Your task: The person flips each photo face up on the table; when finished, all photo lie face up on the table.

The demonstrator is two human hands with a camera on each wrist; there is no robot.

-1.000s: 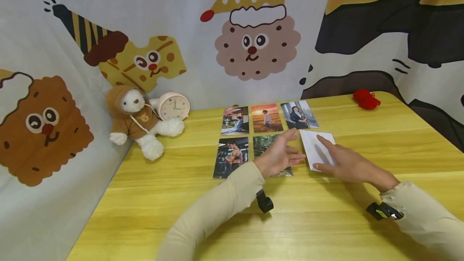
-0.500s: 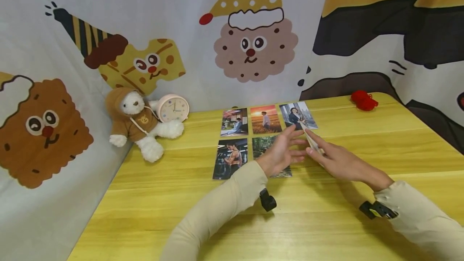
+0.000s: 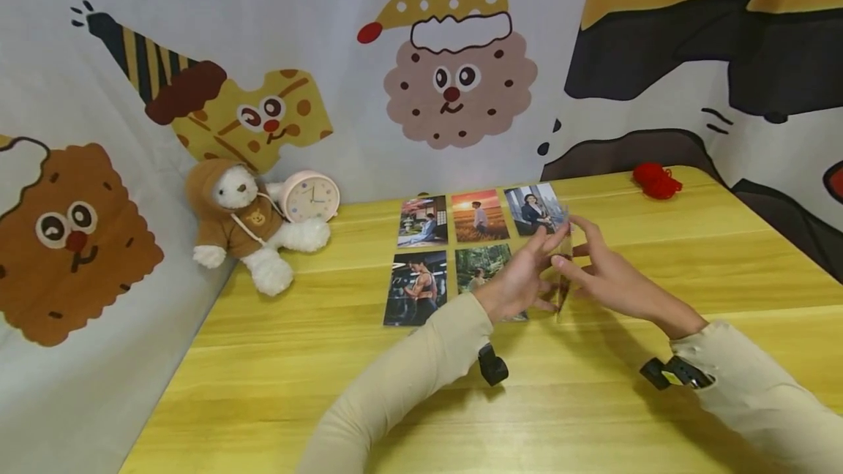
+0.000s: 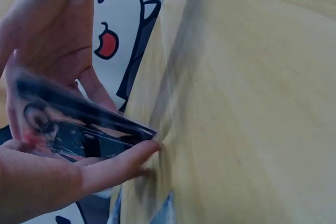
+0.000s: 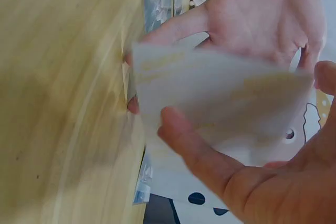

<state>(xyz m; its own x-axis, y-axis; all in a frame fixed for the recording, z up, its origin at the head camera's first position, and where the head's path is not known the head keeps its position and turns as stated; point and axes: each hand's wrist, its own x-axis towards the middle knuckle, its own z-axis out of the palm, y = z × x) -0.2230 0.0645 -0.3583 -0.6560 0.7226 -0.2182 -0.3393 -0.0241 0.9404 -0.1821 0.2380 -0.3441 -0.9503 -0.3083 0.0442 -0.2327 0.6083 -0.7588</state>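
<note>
A photo card [image 3: 563,287] stands nearly edge-on between my two hands, above the wooden table. My right hand [image 3: 615,284] pinches it, the index finger at its top edge and the thumb against its pale back [image 5: 220,87]. The dark glossy picture side [image 4: 79,124] faces my left hand [image 3: 516,280], whose extended fingers touch the card. To the left lie several photos in two rows: a garden [image 3: 422,222], a sunset field [image 3: 480,216], a suited person [image 3: 530,207], a gym [image 3: 415,288] and a forest [image 3: 483,262]. My left hand partly covers the forest photo.
A plush toy in a brown hoodie [image 3: 244,225] sits at the table's left edge beside a pink round clock [image 3: 312,196]. Red yarn [image 3: 656,180] lies at the back right. A cartoon-printed cloth [image 3: 356,115] hangs behind the wooden table [image 3: 514,415].
The card, lying tilted with its white side up beneath my right hand, has been raised upright and turned edge-on. My right hand has moved left, and its fingers have closed on the card.
</note>
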